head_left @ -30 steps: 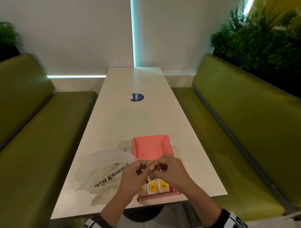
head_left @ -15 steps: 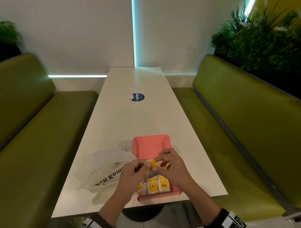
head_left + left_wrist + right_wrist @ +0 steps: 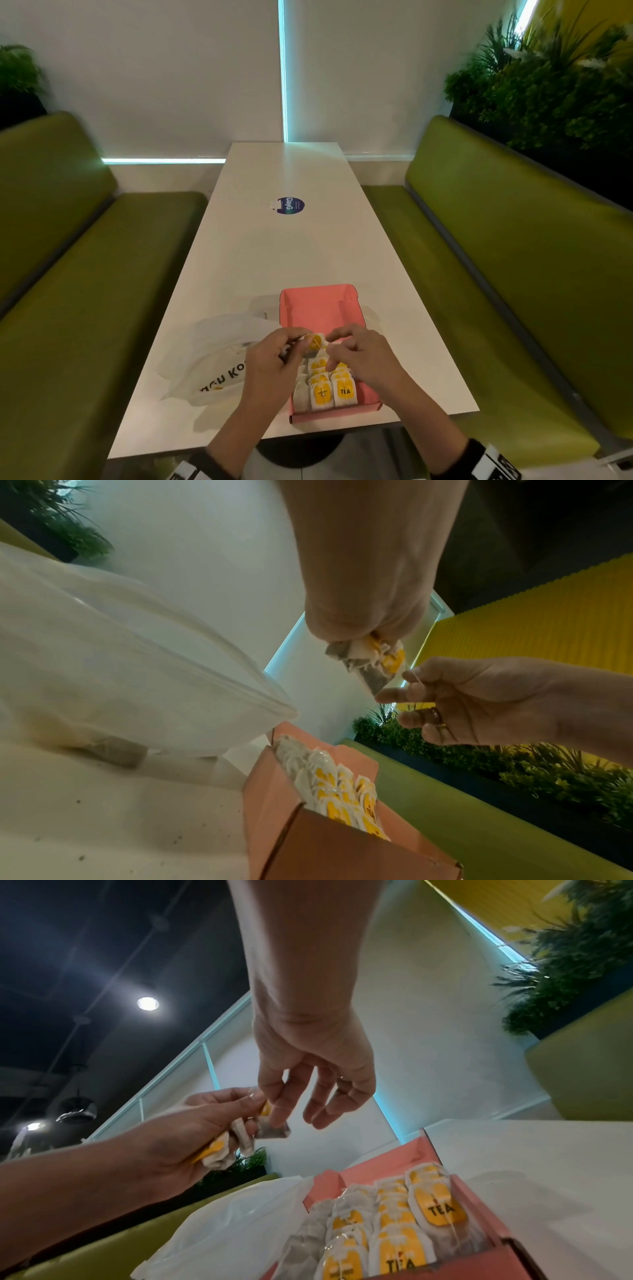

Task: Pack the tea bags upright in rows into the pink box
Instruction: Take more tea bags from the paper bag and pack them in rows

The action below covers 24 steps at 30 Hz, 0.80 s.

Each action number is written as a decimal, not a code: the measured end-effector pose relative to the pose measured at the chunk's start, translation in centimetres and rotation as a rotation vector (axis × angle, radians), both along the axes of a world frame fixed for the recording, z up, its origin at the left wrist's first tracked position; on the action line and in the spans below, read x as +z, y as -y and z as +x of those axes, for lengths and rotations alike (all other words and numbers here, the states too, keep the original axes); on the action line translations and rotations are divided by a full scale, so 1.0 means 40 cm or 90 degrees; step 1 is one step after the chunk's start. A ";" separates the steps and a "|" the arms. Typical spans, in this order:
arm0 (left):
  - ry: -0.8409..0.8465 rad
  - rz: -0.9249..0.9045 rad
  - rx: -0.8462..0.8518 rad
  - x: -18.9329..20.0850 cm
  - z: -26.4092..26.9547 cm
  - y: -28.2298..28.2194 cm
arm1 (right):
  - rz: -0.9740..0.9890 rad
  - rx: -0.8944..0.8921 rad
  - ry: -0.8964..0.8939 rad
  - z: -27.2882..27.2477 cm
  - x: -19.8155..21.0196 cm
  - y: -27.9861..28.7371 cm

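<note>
Now | left hand (image 3: 270, 363) fingers curled, clutching tea bags (image 3: 236, 1139) | right hand (image 3: 363, 356) pinching their string, other fingers loose

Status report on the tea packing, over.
Left hand holds loose tea bags; right hand pinches one's string. Pink box near half filled, far half bare. Nothing blocking.

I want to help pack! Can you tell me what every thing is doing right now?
Pink box: open, near end filled with upright tea bags.
Held tea bags: bunched, above box.
Left hand: gripping bunch.
Right hand: pinching one bag's string.
White plastic bag: crumpled beside box.
</note>
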<state>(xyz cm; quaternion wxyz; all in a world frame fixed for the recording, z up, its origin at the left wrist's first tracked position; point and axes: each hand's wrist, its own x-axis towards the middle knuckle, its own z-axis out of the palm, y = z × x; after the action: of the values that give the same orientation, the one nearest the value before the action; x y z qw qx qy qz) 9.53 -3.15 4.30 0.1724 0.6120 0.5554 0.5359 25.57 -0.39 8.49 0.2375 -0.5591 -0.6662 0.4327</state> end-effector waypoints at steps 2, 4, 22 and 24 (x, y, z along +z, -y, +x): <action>-0.043 0.052 -0.001 -0.006 0.003 0.000 | 0.055 0.029 0.095 -0.007 -0.004 -0.002; -0.064 0.097 -0.008 -0.007 0.006 0.002 | 0.088 0.057 0.149 -0.014 -0.009 -0.002; 0.048 0.203 -0.065 0.007 0.038 -0.007 | 0.052 -0.054 -0.094 -0.050 0.012 0.024; 0.074 0.184 -0.066 0.010 0.037 -0.004 | 0.018 -0.052 -0.140 -0.048 0.018 0.026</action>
<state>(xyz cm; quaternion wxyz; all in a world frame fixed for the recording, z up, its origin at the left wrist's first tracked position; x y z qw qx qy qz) 11.00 -2.98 4.70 0.1414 0.6263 0.4295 0.6351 23.66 -1.45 9.21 0.3345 -0.5317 -0.6185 0.4720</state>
